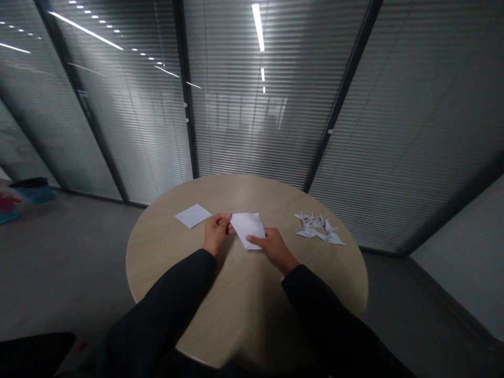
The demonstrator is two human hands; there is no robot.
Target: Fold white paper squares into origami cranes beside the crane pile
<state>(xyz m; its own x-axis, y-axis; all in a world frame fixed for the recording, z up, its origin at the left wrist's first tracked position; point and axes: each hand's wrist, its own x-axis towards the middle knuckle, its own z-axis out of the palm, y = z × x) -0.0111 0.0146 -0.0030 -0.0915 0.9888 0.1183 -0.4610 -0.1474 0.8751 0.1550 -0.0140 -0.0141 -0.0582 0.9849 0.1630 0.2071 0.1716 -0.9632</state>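
Note:
Between my two hands, above the middle of the round table (228, 294), is a folded white sheet of paper (249, 226). My left hand (216, 231) pinches its left corner with thumb and fingertips. On the opposite side, my right hand (274, 247) grips the lower right part, thumb lying on top and fingers behind. A flat white stack or sheet of paper (192, 216) lies on the table just left of my left hand. Several folded white paper cranes (317, 228) sit in a cluster to the right of my right hand.
Glass partitions with blinds (252, 131) stand close behind the table's far edge. A blue bin (33, 190) is on the floor at far left. The dark edge of what may be a chair (35, 354) shows at lower left.

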